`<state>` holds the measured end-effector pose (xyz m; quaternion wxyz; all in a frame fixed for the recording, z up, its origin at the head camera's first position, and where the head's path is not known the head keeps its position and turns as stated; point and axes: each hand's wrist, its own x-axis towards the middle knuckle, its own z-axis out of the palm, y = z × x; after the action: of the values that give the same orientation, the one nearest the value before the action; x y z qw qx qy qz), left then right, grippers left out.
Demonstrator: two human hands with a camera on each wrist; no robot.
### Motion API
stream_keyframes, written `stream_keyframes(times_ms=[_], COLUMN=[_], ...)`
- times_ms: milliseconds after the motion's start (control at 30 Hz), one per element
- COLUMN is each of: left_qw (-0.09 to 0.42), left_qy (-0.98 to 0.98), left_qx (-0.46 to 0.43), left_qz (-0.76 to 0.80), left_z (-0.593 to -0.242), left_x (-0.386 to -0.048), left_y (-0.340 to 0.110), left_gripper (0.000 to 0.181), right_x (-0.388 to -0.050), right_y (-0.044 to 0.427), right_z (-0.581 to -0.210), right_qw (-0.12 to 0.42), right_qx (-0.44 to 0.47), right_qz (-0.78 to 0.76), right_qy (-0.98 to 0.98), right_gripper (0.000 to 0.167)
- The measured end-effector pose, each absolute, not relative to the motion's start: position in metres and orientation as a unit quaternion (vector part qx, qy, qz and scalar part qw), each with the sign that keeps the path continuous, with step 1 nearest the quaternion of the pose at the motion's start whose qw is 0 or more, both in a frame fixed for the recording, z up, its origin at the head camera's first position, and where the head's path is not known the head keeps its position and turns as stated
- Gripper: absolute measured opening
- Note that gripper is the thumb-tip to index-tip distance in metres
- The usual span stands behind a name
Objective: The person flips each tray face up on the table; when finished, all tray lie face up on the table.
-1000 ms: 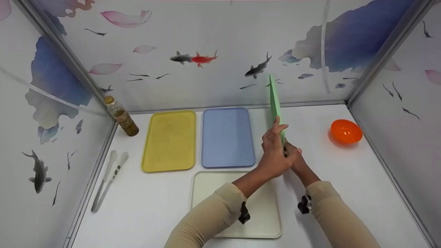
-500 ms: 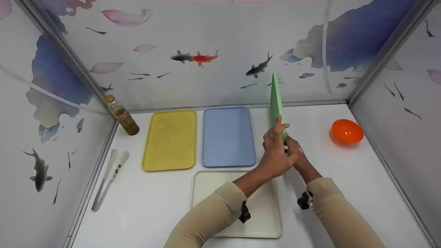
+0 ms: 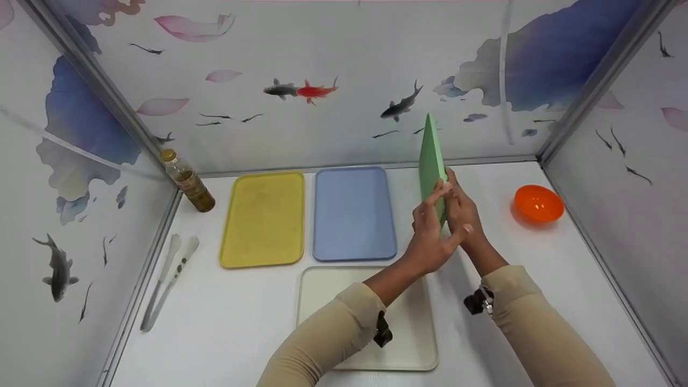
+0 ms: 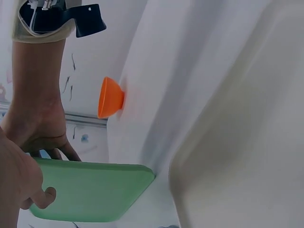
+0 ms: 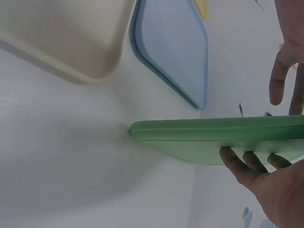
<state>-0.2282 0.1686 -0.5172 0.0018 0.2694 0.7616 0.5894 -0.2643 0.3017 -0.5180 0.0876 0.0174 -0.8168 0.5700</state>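
Note:
In the head view a green tray (image 3: pixel 432 161) stands on edge, seen almost edge-on, right of the blue tray. My left hand (image 3: pixel 430 239) holds its near end, fingers at the left face and thumb out to the right. A bent finger of that hand meets the green face in the left wrist view. My right hand (image 5: pixel 280 190) lies along the opposite face, its nearly straight fingers (image 5: pixel 237 166) touching it with the tips. Where the right thumb lies is hidden. Whether the tray's lower corner touches the table cannot be told.
A cream tray (image 3: pixel 376 357) lies under my left forearm. Behind it are the blue tray (image 3: pixel 355 215) and a yellow tray (image 3: pixel 263 220). Tongs (image 3: pixel 169 285) and an oil bottle (image 3: pixel 189 183) stay left, an orange bowl (image 3: pixel 539 204) right. Printed walls (image 3: pixel 355 32) enclose the table.
My right hand has moved up and forward along the green tray's right face, away from its near end. The tray has turned slightly, showing more of its left face. My left hand has barely moved.

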Motion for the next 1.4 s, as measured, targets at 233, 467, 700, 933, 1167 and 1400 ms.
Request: stream_keyframes(times_ms=[233,467,700,933,1167,1400], left_qw=[0.025,0.08,0.092,0.127,0.187,0.205], left_qy=[0.68,0.657,0.714,0.754,0.761,0.774], left_qx=[0.266,0.217,0.205,0.156,0.12,0.116], left_qz=[0.682,0.718,0.663,0.626,0.609,0.588], left_z=[-0.523,-0.534,-0.557,-0.587,-0.594,-0.581], left_x=[-0.237,-0.244,-0.253,-0.268,-0.271,-0.269], left_y=[0.17,0.175,0.181,0.187,0.188,0.19], left_gripper=[0.071,0.07,0.071,0.06,0.063,0.059], right_x=[-0.265,-0.263,-0.259,-0.256,-0.252,-0.25], right_y=[0.311,0.316,0.323,0.329,0.332,0.338], right_z=[-0.522,-0.523,-0.524,-0.522,-0.521,-0.52], right_qw=[0.097,0.092,0.098,0.091,0.094,0.099], right_qx=[0.017,0.019,0.012,-0.012,-0.023,-0.025], right_qz=[0.54,0.523,0.521,0.516,0.515,0.529], right_qy=[-0.836,-0.847,-0.848,-0.852,-0.852,-0.842], right_gripper=[0.058,0.058,0.055,0.056,0.058,0.057])
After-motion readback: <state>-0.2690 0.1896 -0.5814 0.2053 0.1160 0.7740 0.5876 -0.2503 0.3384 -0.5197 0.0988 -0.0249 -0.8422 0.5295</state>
